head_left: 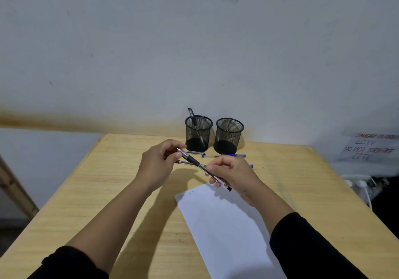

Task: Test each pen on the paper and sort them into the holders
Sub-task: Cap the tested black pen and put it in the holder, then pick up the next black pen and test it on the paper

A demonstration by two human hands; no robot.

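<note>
A black pen (pixel 195 162) hangs above the table, held at both ends. My left hand (pixel 158 164) pinches its tip end and my right hand (pixel 231 176) grips its barrel. A white sheet of paper (pixel 226 231) with a small scribble near its top corner lies below my right hand. Two black mesh holders stand at the back: the left holder (pixel 198 133) has one black pen (pixel 192 114) in it, the right holder (pixel 229 135) looks empty. A blue pen (pixel 224 155) and other loose pens (pixel 195 152) lie in front of the holders, partly hidden by my hands.
The wooden table (pixel 108 192) stands against a white wall. A paper notice (pixel 369 147) hangs at the right, with a power strip and cables (pixel 362 185) below it beside the table's right edge.
</note>
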